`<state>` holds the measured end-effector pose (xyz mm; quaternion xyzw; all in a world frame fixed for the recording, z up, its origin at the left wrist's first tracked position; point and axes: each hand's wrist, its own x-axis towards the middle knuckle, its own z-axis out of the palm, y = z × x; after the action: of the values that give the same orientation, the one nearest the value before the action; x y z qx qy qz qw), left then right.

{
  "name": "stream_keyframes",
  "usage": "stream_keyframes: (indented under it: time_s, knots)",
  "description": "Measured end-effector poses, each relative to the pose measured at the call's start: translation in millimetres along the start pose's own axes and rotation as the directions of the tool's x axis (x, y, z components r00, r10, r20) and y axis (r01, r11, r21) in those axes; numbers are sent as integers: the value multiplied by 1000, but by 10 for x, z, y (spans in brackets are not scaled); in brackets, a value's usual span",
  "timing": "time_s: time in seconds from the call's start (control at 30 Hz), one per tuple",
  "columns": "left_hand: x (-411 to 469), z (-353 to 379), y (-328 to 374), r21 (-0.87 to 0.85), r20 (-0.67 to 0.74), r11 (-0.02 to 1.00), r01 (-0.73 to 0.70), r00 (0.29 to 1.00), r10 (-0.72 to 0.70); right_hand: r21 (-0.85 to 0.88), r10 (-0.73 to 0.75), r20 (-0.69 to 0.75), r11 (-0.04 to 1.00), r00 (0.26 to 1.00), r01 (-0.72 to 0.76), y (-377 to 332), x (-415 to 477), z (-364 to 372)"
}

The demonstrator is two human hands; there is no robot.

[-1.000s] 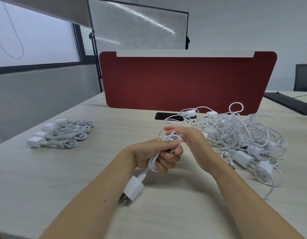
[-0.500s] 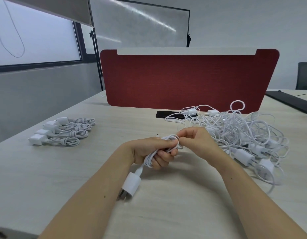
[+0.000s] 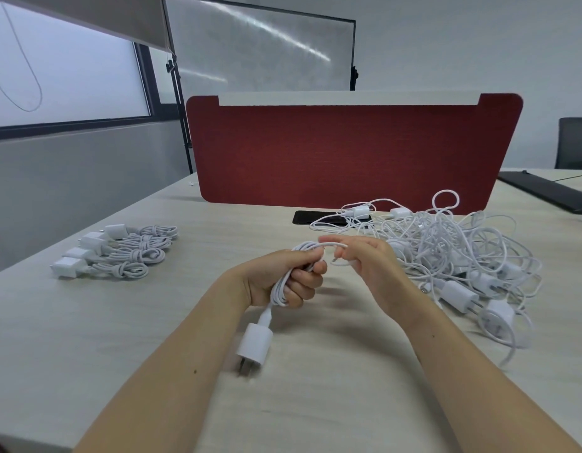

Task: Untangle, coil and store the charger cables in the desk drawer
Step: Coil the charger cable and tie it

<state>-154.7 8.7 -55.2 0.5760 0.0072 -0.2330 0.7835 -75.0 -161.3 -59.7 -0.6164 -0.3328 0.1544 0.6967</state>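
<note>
A second ago the right hand (image 3: 369, 264) lay over the top of the bundle. Now it has drawn off a little to the right, and a short arc of cable (image 3: 278, 291) bridges the gap between the two fists. The right grip looks pinched on the free tail, though the fingers are blurred. The left hand (image 3: 284, 277) has not let go: its grip is still wrapped tight round the gathered loops, held just above the surface (image 3: 152, 338) in front of the person. I take it the coiling is done and the tail is being wound round the middle to bind it, so this one is nearly ready to join the others.

The cable is thin, white and limp, smooth-skinned, folded into long narrow loops. Its plug (image 3: 254, 344) dangles below the left fist, a small glossy white block with rounded edges and metal prongs pointing down; I can't tell if they touch the surface.

To the left lie four finished coils (image 3: 126, 256) in a neat row, each a tight figure knotted at the waist with its block at the end. To the right sprawls the tangle (image 3: 453, 253), a loose springy heap of the same cord with several blocks caught in it. The surface is pale matt wood grain. No drawer is in sight, so storing has yet to start.
</note>
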Motion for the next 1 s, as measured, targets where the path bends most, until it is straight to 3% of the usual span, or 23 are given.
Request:
stream_keyframes:
  time_s: [0.2,0.3,0.4,0.6,0.77,0.9,1.0]
  knots:
    - [42,-19,-12,-92,-154,995,-24,988,10,-177,13,-124,984,992,-35,59,10,-3]
    - [58,-29,-1,-148,-140,989,-27,990,6,-10,42,-171,999,984,-45,51,16,12]
    - [58,-35,8,-194,-72,981,-1,997,-13,173,62,-188,984,980,-29,20,18,4]
    - [57,-90,-8,-312,197,945,95,980,-33,305,23,-202,951,979,41,-35,-13,10]
    - [41,-115,0,-342,311,935,97,950,15,382,36,-128,924,991,16,-81,-22,-9]
    - [30,-183,9,-372,296,924,83,955,33,244,24,-122,970,992,6,-93,-19,-66]
    - [26,-193,-1,-331,154,943,42,988,10,-8,-34,-160,999,987,33,-74,-13,-108]
